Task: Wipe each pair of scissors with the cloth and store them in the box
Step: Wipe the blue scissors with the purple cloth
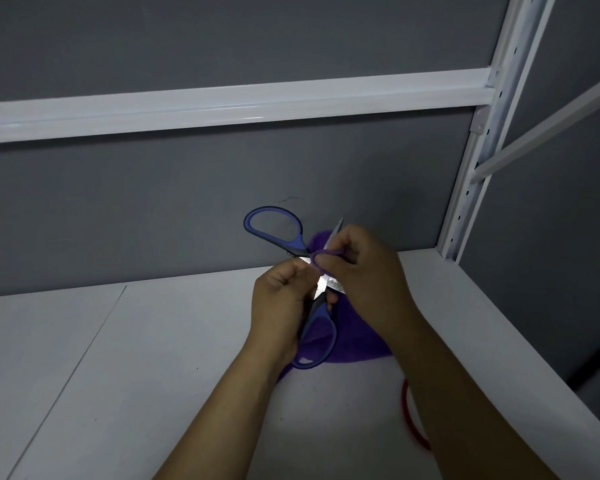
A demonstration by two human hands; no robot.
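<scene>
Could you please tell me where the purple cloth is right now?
Head view, centre: the right hand pinches the purple cloth over a blade of the open scissors, over the white shelf.

hands point(284, 299) gripping open scissors point(274, 230), purple cloth point(357, 344)

A storage space: white metal shelving point(478, 140) with perforated uprights against a bare grey wall point(222, 43).

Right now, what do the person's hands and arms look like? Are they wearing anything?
No. The left hand and the right hand are both bare, with no gloves and no rings that I can see. The left forearm and the right forearm are bare too: no sleeve, watch or band is in view.
</scene>
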